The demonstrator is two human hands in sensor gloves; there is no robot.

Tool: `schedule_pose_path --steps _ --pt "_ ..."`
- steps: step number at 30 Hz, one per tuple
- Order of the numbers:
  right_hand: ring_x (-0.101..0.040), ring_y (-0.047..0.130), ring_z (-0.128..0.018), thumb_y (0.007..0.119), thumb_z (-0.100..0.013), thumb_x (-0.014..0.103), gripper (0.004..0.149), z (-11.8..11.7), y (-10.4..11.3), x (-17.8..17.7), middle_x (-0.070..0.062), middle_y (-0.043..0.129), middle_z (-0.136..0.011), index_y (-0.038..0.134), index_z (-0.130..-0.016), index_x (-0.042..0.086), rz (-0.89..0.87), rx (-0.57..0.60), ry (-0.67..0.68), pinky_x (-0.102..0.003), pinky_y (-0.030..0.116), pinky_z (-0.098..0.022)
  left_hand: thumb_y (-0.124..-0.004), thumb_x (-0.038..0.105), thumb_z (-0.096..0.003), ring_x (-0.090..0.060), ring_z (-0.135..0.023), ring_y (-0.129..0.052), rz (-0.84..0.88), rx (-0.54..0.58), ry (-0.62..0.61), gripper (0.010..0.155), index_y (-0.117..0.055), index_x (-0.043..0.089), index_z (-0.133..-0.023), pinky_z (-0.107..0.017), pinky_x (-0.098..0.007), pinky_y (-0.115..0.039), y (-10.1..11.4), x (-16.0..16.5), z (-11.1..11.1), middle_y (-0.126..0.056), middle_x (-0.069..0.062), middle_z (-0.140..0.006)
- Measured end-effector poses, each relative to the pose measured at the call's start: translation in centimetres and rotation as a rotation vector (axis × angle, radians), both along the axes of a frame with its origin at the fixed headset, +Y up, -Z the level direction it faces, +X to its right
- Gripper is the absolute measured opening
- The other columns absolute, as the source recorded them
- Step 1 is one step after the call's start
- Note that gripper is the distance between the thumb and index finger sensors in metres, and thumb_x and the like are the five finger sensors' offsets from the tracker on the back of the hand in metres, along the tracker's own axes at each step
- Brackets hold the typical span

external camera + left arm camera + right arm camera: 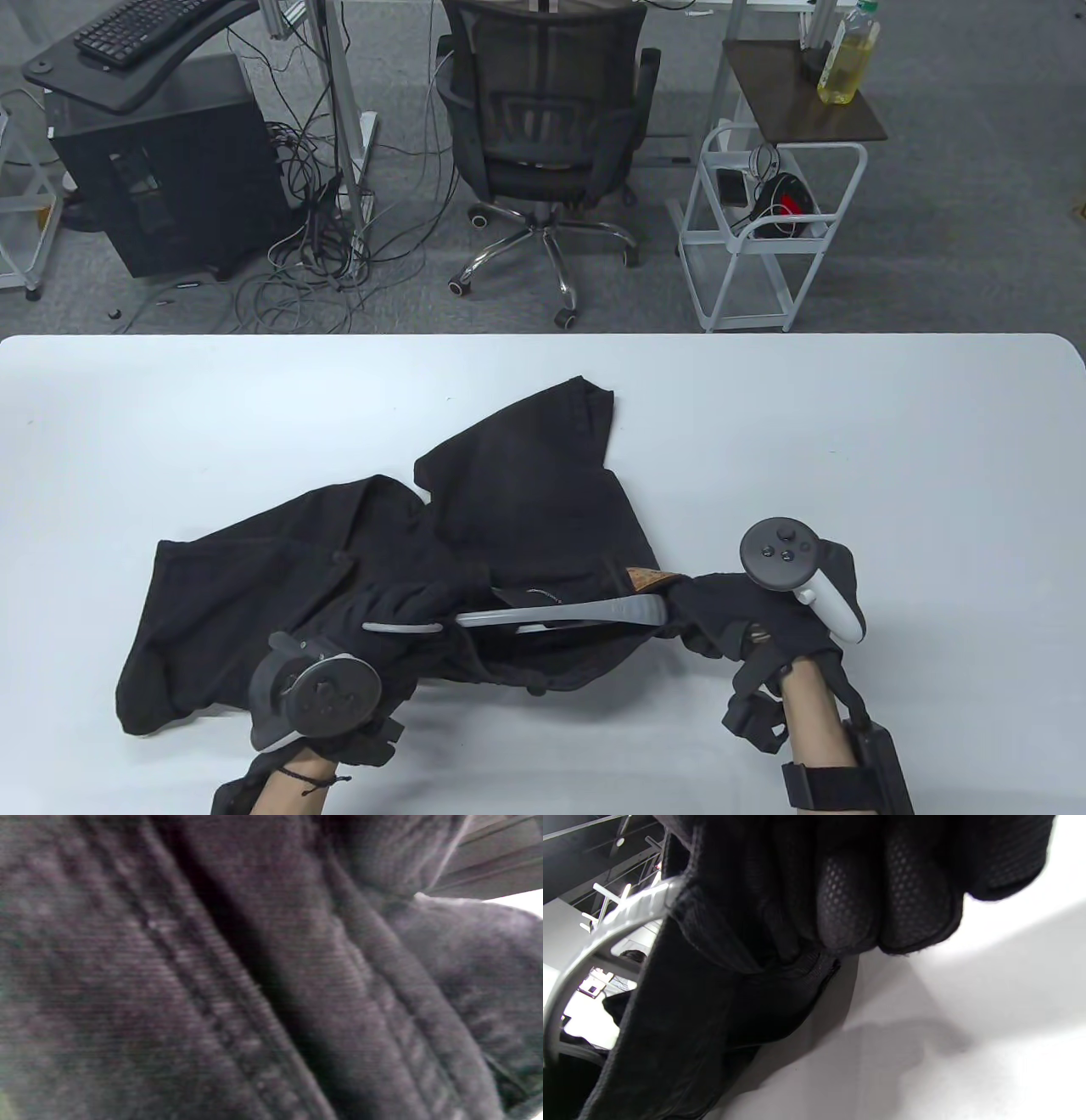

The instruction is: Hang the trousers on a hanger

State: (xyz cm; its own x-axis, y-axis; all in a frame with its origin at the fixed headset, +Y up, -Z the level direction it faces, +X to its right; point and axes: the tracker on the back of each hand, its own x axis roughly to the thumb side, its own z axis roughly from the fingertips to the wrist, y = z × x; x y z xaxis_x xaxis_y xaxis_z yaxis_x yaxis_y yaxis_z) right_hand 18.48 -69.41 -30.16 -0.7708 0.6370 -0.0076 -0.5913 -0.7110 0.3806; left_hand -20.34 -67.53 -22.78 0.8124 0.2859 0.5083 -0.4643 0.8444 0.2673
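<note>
Black trousers [526, 501] lie crumpled on the white table [848, 441], left of centre. A grey hanger [585, 609] lies across their near part, partly under the cloth. My right hand [708, 615] grips the hanger's right end together with trouser cloth by a brown waistband patch [646, 580]. In the right wrist view my curled fingers [848, 899] clamp cloth [670, 1035] and the hanger [606, 929]. My left hand [407, 607] lies on the trousers at the hanger's left end; black glove on black cloth hides its grip. The left wrist view shows only close cloth [212, 984].
The table's far edge [543, 337] runs across the middle of the table view. Beyond it on the floor stand an office chair [543, 127], a white wire cart [764, 229] and a computer tower [161, 187] with cables.
</note>
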Motion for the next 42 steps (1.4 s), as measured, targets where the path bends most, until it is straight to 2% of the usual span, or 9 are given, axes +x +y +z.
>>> schedule_pose_path --steps 5,7,10,14,17,21,23,36,42 --pt "-0.032 0.103 -0.046 0.066 -0.05 0.05 0.052 1.1 2.5 -1.2 -0.01 0.106 -0.053 0.095 -0.067 0.01 0.248 0.15 -0.002 -0.047 0.084 -0.04 -0.081 0.049 -0.0433 -0.023 -0.068 -0.099 0.055 -0.024 0.01 0.052 -0.075 0.029 -0.091 -0.058 -0.049 -0.084 0.1 -0.6 -0.3 -0.09 0.003 -0.086" --pt "-0.033 0.102 -0.052 0.071 -0.05 0.05 0.05 0.7 2.7 -0.4 -0.01 0.105 -0.059 0.094 -0.071 0.011 0.137 0.092 0.029 -0.048 0.083 -0.044 -0.081 0.048 -0.043 -0.024 -0.068 -0.099 0.126 -0.052 -0.002 0.052 -0.076 0.029 -0.091 -0.058 -0.051 -0.083 0.2 -1.2 -0.6 -0.09 0.002 -0.086" --pt "-0.036 0.1 -0.053 0.075 -0.05 0.047 0.049 0.2 2.1 0.5 -0.014 0.103 -0.061 0.093 -0.073 0.007 -0.053 0.017 0.037 -0.05 0.08 -0.044 -0.081 0.049 -0.0433 -0.024 -0.068 -0.099 0.11 -0.044 0.004 0.052 -0.076 0.029 -0.091 -0.058 -0.051 -0.083 0.2 -1.0 -0.5 -0.09 0.002 -0.086" --pt "-0.033 0.102 -0.045 0.072 -0.05 0.049 0.051 1.0 2.7 -1.2 -0.011 0.106 -0.05 0.096 -0.066 0.006 0.05 0.094 0.046 -0.048 0.083 -0.039 -0.081 0.049 -0.0441 -0.023 -0.068 -0.099 -0.006 -0.009 0.016 0.052 -0.074 0.029 -0.091 -0.059 -0.05 -0.083 -0.5 0.4 -0.3 -0.09 0.003 -0.087" --pt "-0.03 0.104 -0.036 0.071 -0.05 0.049 0.053 1.9 3.5 -3.3 -0.009 0.106 -0.041 0.096 -0.059 0.004 0.171 0.165 0.074 -0.046 0.085 -0.035 -0.08 0.049 -0.0444 -0.023 -0.069 -0.098 -0.015 -0.002 0.011 0.052 -0.074 0.029 -0.092 -0.059 -0.05 -0.083 -0.6 0.7 -0.2 -0.089 0.002 -0.087" --pt "-0.028 0.104 -0.028 0.071 -0.05 0.049 0.054 3.0 4.6 -5.8 -0.008 0.106 -0.034 0.097 -0.054 0.002 0.162 0.219 0.115 -0.044 0.086 -0.029 -0.08 0.049 -0.0447 -0.023 -0.07 -0.098 -0.047 -0.008 -0.004 0.052 -0.073 0.029 -0.092 -0.06 -0.051 -0.083 -0.9 1.1 -0.1 -0.089 0.002 -0.088" --pt "-0.027 0.104 -0.025 0.071 -0.05 0.049 0.054 3.4 4.9 -6.9 -0.008 0.106 -0.031 0.097 -0.051 0.001 0.233 0.251 0.096 -0.044 0.086 -0.027 -0.08 0.049 -0.0451 -0.024 -0.07 -0.097 -0.017 -0.009 -0.019 0.051 -0.073 0.029 -0.092 -0.06 -0.051 -0.082 -0.8 1.2 0.0 -0.088 0.002 -0.088" --pt "-0.023 0.103 -0.015 0.072 -0.05 0.047 0.055 4.7 4.5 -10.2 -0.007 0.104 -0.021 0.097 -0.043 -0.001 0.253 0.291 0.077 -0.041 0.087 -0.02 -0.078 0.048 -0.0463 -0.024 -0.07 -0.096 -0.005 -0.01 -0.028 0.05 -0.073 0.029 -0.092 -0.06 -0.051 -0.081 -0.6 1.3 0.0 -0.088 0.002 -0.088" --pt "-0.021 0.103 -0.016 0.071 -0.05 0.049 0.054 4.7 4.5 -12.7 -0.004 0.104 -0.021 0.097 -0.043 0.003 0.166 0.285 0.175 -0.039 0.088 -0.021 -0.079 0.05 -0.0462 -0.023 -0.069 -0.097 -0.047 -0.035 -0.077 0.049 -0.074 0.03 -0.091 -0.06 -0.051 -0.081 -1.1 2.3 0.0 -0.089 0.002 -0.087"
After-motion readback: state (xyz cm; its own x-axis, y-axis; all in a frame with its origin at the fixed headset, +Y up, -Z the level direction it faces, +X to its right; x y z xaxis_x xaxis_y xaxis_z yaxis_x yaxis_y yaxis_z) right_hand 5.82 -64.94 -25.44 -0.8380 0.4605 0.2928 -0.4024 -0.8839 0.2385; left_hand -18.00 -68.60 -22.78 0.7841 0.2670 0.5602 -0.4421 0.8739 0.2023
